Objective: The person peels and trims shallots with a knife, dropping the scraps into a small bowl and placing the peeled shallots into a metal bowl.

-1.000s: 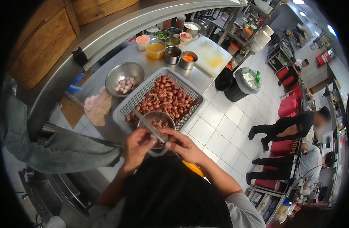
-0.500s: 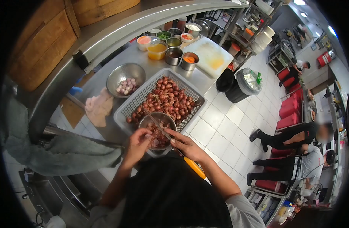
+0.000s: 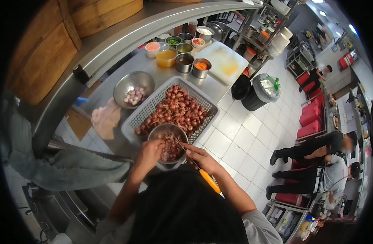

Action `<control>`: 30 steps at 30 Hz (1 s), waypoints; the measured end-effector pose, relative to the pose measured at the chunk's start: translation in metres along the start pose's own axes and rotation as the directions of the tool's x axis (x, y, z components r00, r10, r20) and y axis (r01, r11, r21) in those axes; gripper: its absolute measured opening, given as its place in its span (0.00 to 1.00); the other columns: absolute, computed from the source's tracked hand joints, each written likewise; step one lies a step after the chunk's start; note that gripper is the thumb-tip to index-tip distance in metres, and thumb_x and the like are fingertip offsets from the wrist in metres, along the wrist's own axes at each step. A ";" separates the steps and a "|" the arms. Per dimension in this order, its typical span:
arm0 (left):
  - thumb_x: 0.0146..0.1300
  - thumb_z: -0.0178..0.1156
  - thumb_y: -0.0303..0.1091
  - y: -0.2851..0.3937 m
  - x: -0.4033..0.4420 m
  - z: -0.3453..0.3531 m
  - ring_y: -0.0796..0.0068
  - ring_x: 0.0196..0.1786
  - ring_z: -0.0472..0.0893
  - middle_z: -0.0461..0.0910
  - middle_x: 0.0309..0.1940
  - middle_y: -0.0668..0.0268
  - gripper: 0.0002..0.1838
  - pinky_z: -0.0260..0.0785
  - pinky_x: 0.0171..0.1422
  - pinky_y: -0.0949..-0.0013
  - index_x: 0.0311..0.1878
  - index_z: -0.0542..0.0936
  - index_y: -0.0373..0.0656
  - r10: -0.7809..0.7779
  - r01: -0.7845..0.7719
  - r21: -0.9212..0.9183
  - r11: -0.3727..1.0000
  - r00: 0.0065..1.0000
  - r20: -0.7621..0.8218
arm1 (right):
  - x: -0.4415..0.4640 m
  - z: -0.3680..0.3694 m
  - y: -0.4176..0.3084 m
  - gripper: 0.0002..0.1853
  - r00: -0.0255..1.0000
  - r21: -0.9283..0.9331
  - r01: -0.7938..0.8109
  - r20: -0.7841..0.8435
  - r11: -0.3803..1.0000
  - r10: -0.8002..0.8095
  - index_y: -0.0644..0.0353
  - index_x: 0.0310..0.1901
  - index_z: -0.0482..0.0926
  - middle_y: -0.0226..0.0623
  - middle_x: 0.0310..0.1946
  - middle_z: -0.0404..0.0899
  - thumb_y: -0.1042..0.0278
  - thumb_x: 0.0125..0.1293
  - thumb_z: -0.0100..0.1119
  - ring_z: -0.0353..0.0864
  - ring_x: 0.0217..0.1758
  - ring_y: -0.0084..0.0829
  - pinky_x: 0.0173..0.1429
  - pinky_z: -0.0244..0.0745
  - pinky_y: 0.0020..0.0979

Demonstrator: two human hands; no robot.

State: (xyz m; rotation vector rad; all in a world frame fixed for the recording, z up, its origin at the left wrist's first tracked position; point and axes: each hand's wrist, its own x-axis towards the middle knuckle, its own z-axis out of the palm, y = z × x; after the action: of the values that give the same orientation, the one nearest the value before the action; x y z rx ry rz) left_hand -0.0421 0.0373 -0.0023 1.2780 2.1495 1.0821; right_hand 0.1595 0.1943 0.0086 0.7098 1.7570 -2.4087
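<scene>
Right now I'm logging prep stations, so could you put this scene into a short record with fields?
left hand: fingers over small round metal bowl of reddish skins; any grip unclear
right hand: holding yellow-handled metal knife
grey perforated plastic basket: many red-skinned shallots; small bowl at near end
wide round metal bowl: pale peeled shallots, left of basket
beyond basket: white rectangular cutting board

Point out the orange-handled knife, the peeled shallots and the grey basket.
Orange-handled knife [image 3: 210,181]: head view, on its handle.
Peeled shallots [image 3: 135,97]: head view, on the middle of the pile.
Grey basket [image 3: 198,92]: head view, on its rim.
</scene>
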 end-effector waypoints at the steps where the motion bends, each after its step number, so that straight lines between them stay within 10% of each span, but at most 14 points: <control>1: 0.66 0.58 0.25 0.000 0.003 0.000 0.48 0.47 0.85 0.84 0.42 0.46 0.09 0.75 0.49 0.57 0.47 0.83 0.34 -0.023 0.022 -0.020 1.000 0.999 -0.026 | 0.000 -0.001 0.004 0.30 1.000 0.033 0.007 -0.014 0.999 -0.006 0.57 0.78 0.60 0.24 0.28 0.69 0.56 0.81 0.49 0.67 0.28 0.16 0.32 0.65 0.21; 7: 0.70 0.59 0.29 -0.044 0.058 0.007 0.50 0.35 0.84 0.83 0.34 0.51 0.08 0.73 0.41 0.59 0.46 0.82 0.37 0.128 -0.156 -0.035 0.987 0.903 -0.410 | -0.006 -0.006 0.009 0.31 0.999 0.059 0.000 -0.047 0.998 0.003 0.63 0.76 0.63 0.25 0.28 0.70 0.53 0.80 0.50 0.67 0.27 0.16 0.32 0.64 0.19; 10: 0.71 0.58 0.31 -0.051 0.096 -0.011 0.50 0.40 0.84 0.84 0.36 0.52 0.09 0.74 0.46 0.59 0.48 0.82 0.38 -0.231 0.117 -0.328 0.938 0.913 -0.336 | -0.011 -0.007 0.010 0.28 0.997 0.054 0.007 -0.077 0.999 -0.003 0.60 0.74 0.66 0.24 0.28 0.69 0.54 0.79 0.51 0.67 0.26 0.16 0.31 0.64 0.20; 15: 0.71 0.60 0.36 -0.084 0.177 -0.035 0.49 0.48 0.83 0.84 0.41 0.49 0.16 0.73 0.54 0.50 0.54 0.80 0.35 -0.049 0.063 0.000 0.998 0.770 -0.636 | -0.018 -0.008 0.012 0.27 0.994 0.027 0.013 -0.109 1.000 -0.010 0.56 0.74 0.67 0.24 0.28 0.69 0.54 0.79 0.51 0.66 0.26 0.16 0.32 0.64 0.20; 18: 0.69 0.61 0.35 -0.062 0.193 -0.039 0.47 0.52 0.82 0.82 0.44 0.45 0.16 0.73 0.58 0.49 0.53 0.79 0.33 0.334 0.288 0.567 0.772 0.575 -0.747 | -0.020 -0.007 0.012 0.28 0.995 0.019 0.012 -0.096 1.000 -0.011 0.57 0.75 0.65 0.24 0.28 0.69 0.53 0.80 0.50 0.66 0.27 0.16 0.32 0.63 0.19; 22: 0.64 0.62 0.30 -0.055 0.172 -0.014 0.47 0.55 0.80 0.82 0.46 0.46 0.13 0.72 0.62 0.50 0.50 0.81 0.34 0.144 -0.043 0.404 0.914 0.964 -0.224 | -0.024 -0.010 0.017 0.27 0.991 0.060 0.042 -0.132 0.997 -0.034 0.56 0.75 0.66 0.24 0.28 0.69 0.54 0.80 0.50 0.66 0.27 0.16 0.32 0.63 0.18; 24: 0.62 0.63 0.27 -0.069 0.161 0.012 0.47 0.55 0.80 0.82 0.47 0.48 0.12 0.72 0.62 0.50 0.48 0.85 0.37 0.075 -0.097 0.214 0.972 0.991 0.107 | -0.025 -0.012 0.019 0.27 0.989 0.077 0.066 -0.139 0.995 -0.055 0.54 0.74 0.66 0.24 0.28 0.69 0.54 0.80 0.51 0.66 0.27 0.16 0.32 0.63 0.19; 30: 0.57 0.71 0.32 -0.094 0.159 0.036 0.50 0.47 0.83 0.86 0.40 0.50 0.13 0.75 0.55 0.57 0.43 0.87 0.38 0.053 -0.091 0.127 0.988 0.959 0.277 | -0.033 -0.012 0.015 0.26 0.988 0.099 0.097 -0.129 0.990 -0.084 0.52 0.74 0.67 0.22 0.27 0.68 0.54 0.79 0.52 0.64 0.26 0.16 0.31 0.63 0.19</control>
State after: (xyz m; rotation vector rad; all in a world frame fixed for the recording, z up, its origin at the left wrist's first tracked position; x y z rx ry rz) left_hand -0.1479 0.1646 -0.0925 1.4842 2.0101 0.7414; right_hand 0.1976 0.1933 0.0062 0.8257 1.7543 -2.5860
